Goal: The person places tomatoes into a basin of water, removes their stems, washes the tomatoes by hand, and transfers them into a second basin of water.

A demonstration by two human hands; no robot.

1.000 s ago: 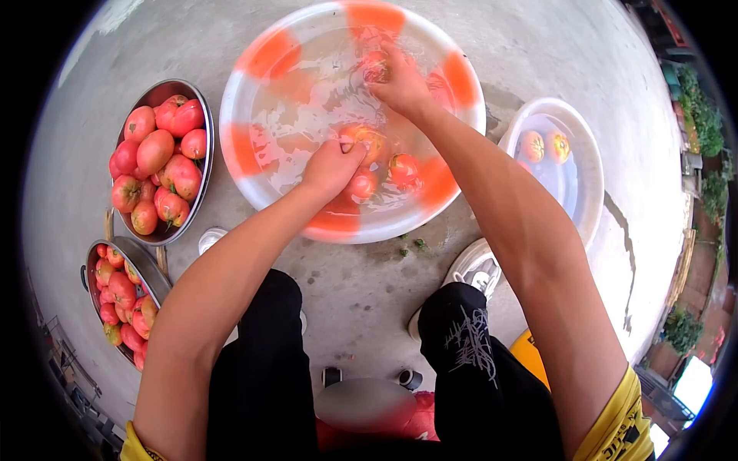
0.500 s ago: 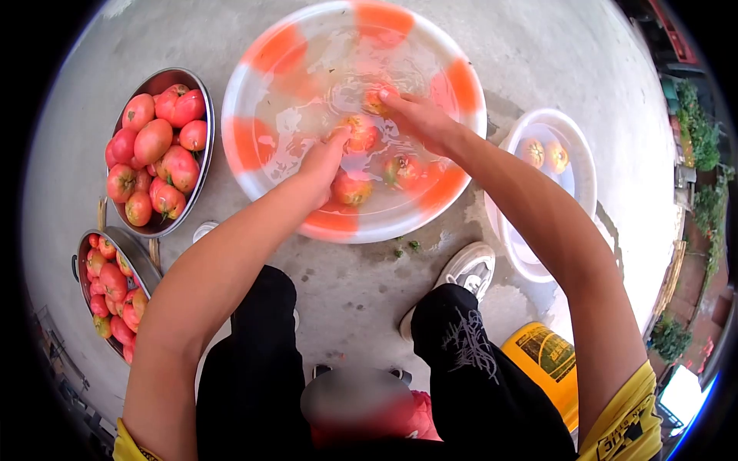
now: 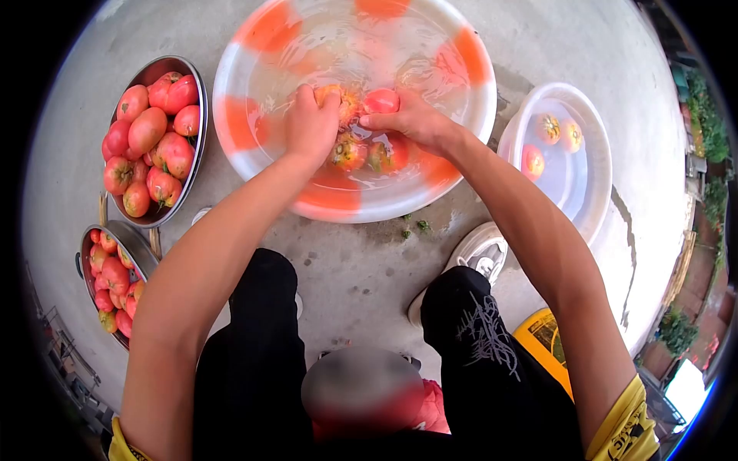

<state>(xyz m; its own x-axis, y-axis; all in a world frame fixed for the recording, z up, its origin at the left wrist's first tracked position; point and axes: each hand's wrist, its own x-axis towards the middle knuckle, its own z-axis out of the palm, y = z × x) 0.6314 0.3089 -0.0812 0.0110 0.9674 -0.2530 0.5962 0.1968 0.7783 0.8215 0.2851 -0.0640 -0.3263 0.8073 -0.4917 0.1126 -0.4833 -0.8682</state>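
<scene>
Both hands work in a large white and orange basin [image 3: 231, 165] of water. My left hand [image 3: 311, 123] is closed on a yellowish-red tomato [image 3: 346, 101] at the water's surface. Close beside it, my right hand [image 3: 415, 121] grips a red tomato [image 3: 380, 101], its thumb below and fingers behind. The two held tomatoes are nearly touching. Just nearer to me, a tomato with a yellow-green top [image 3: 349, 152] and another red-green tomato [image 3: 388, 153] sit in the water. The fingertips of my left hand are partly hidden.
On the left stand a metal bowl heaped with tomatoes [image 3: 150, 132] and a metal pot of tomatoes [image 3: 114, 278]. A smaller white tub [image 3: 600, 165] on the right holds water and several tomatoes. A yellow bucket [image 3: 542, 338] is beside my leg. A person's blurred head [image 3: 361, 384] is below.
The view has shifted slightly. My left hand has moved up and left, and the right tomato now shows its smooth red side. A third tomato shows in the white tub, earlier partly hidden by my arm.
</scene>
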